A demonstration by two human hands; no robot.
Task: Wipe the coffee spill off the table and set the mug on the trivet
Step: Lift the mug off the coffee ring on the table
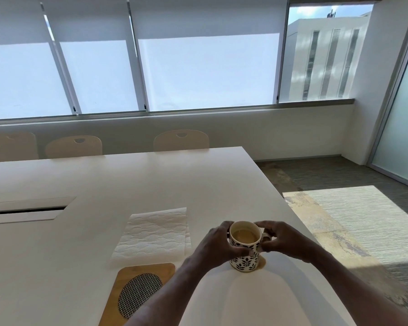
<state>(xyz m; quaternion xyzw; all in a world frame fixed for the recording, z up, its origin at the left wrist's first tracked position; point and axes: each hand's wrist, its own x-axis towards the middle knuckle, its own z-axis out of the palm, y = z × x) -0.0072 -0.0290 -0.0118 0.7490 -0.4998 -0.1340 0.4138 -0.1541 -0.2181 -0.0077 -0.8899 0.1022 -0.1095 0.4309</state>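
While both hands clasp it, the mug stands upright near the right edge of the table, not on the trivet.

Where the left hand (218,243) curls round the left wall of the cream ceramic mug with dark leaf print (244,263), the right hand (280,241) wraps its fingers about the handle side, so both hands grasp the mug. The mug holds light brown coffee. A thin brown coffee spill (262,262) shows on the white rectangular table (104,180) at the right foot of the mug. The white embossed paper towel (153,234) lies flat to the left of the mug. The wooden board trivet with a black-and-white woven oval insert (139,292) lies just nearer than the towel, left of the mug and apart from it.
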